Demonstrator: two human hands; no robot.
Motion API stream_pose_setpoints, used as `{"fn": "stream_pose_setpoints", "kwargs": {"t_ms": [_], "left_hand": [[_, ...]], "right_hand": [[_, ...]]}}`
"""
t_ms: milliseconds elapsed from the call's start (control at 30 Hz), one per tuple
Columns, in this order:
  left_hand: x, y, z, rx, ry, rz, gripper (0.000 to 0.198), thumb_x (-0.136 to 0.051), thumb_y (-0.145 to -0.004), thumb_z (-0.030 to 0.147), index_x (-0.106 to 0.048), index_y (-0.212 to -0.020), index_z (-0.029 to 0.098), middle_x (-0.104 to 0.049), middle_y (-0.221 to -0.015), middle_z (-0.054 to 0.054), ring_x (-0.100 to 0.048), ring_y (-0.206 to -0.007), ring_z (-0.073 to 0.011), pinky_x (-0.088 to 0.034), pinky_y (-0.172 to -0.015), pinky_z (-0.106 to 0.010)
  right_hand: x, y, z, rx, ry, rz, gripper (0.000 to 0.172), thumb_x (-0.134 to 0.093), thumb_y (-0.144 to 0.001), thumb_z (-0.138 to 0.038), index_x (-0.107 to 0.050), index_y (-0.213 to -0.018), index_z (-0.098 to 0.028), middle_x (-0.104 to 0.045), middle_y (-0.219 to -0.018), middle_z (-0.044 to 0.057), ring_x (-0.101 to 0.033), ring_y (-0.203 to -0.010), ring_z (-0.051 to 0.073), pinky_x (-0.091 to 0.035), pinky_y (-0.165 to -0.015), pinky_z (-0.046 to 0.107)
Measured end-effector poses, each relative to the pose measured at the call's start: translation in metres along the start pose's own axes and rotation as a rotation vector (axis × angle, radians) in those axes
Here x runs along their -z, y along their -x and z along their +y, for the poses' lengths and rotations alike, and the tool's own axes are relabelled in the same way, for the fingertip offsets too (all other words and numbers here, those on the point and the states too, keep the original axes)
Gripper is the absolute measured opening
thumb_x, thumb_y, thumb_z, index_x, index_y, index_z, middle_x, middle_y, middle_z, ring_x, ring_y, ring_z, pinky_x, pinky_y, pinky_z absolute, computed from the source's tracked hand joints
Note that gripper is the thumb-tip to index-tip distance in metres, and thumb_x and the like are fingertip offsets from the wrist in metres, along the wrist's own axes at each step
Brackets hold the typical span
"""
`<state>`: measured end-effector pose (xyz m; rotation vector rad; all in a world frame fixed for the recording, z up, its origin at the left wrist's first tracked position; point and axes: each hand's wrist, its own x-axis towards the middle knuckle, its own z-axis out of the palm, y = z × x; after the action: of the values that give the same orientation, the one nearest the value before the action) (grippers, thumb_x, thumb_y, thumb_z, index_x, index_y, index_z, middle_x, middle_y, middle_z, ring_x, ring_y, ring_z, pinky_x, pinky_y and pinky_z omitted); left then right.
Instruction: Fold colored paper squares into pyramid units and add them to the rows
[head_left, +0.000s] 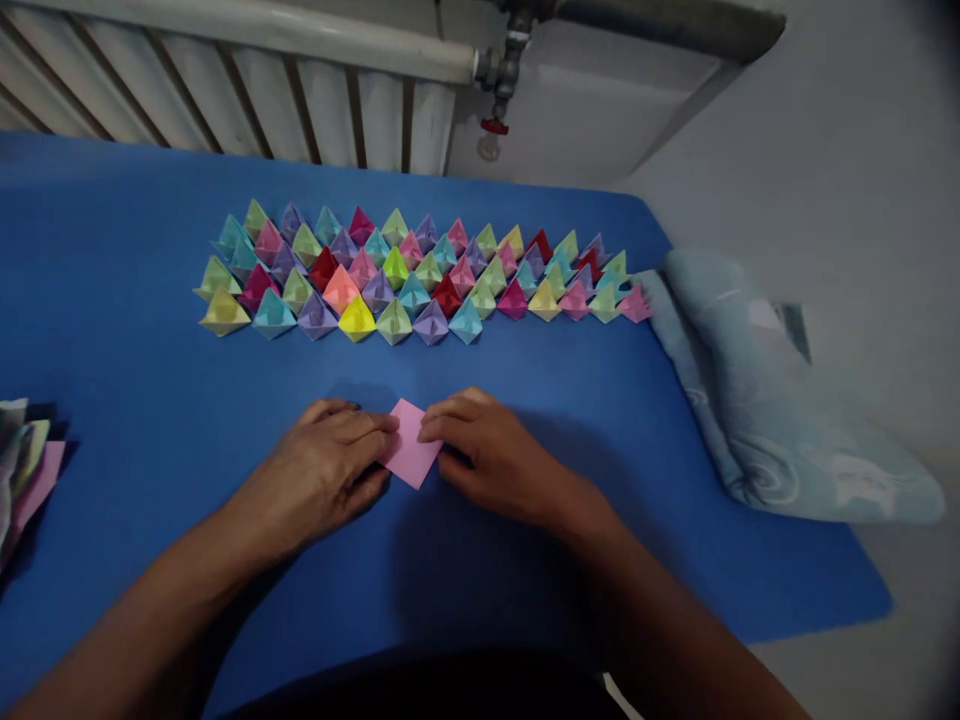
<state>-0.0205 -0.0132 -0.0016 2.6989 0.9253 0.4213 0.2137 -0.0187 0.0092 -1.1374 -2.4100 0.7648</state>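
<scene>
A small pink square of folded paper [411, 452] lies on the blue surface, turned so that one corner faces me. On its left side rest the fingers of my left hand [330, 460], close together, with the thumb at the near edge. My right hand [491, 450] grips the paper's right side, its fingers curled over the edge. Part of the paper is hidden under the fingertips of both hands. Beyond my hands, several rows of folded paper boats [395, 320] stand in many colours.
A stack of coloured paper [30, 470] sits at the left edge. On the right, a folded pale-blue cloth [757, 400] overlaps the blue surface [135, 420] near the wall. A white radiator [262, 95] and a pipe valve with a red handle [495, 126] are at the back.
</scene>
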Motion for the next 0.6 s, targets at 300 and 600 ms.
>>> {"fn": "stream_pose_setpoints", "kwargs": {"t_ms": [300, 600], "left_hand": [[-0.002, 0.003, -0.011, -0.021, 0.02, -0.005, 0.021, -0.053, -0.095, 0.031, -0.061, -0.11, 0.021, -0.072, -0.118, -0.005, -0.068, -0.103, -0.0207, -0.039, -0.1, -0.043], [0.0, 0.001, -0.012, -0.056, 0.036, 0.035, 0.022, -0.047, -0.098, 0.033, -0.063, -0.106, 0.021, -0.074, -0.112, -0.004, -0.07, -0.098, -0.02, -0.042, -0.099, -0.043]], "right_hand": [[0.003, -0.003, 0.008, 0.031, -0.064, -0.106, 0.028, -0.059, -0.08, -0.006, -0.064, -0.104, -0.019, -0.069, -0.109, 0.006, -0.059, -0.102, 0.02, -0.042, -0.097, 0.038], [0.004, -0.002, 0.011, 0.09, -0.068, -0.085, 0.021, -0.06, -0.081, -0.01, -0.064, -0.1, -0.018, -0.069, -0.104, 0.006, -0.06, -0.098, 0.018, -0.041, -0.096, 0.035]]}}
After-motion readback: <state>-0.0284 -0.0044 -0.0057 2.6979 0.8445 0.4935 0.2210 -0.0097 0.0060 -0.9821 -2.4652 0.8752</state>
